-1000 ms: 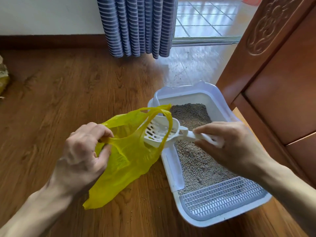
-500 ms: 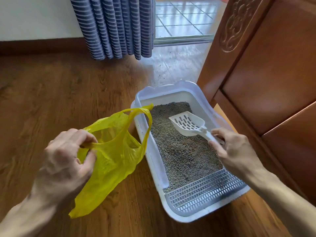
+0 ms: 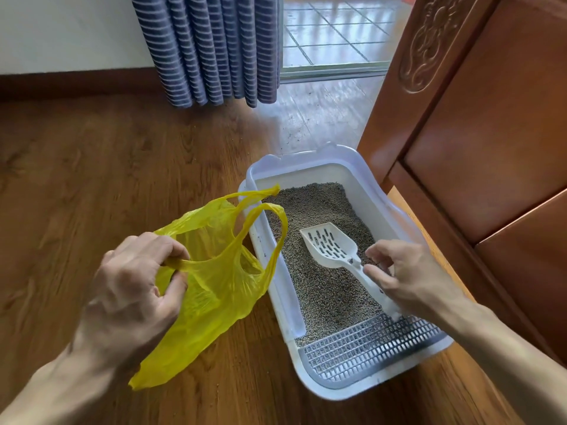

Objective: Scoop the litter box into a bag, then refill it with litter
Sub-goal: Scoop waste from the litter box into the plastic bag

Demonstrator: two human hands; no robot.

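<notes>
Left hand (image 3: pixel 132 289): fingers curled tight round handle of yellow bag (image 3: pixel 214 271), bag hanging beside litter box (image 3: pixel 395 216). Right hand (image 3: pixel 408 277): fingers loosely bent, touching scoop (image 3: pixel 334 246) handle; scoop lying on litter (image 3: pixel 325 289).

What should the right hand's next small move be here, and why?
Probably close the right hand firmly on the handle and push the scoop forward into the litter. The scoop lies on the litter looking empty, the fingers sit loosely at its handle, and the left hand holds the yellow bag by one handle beside the litter box.
</notes>
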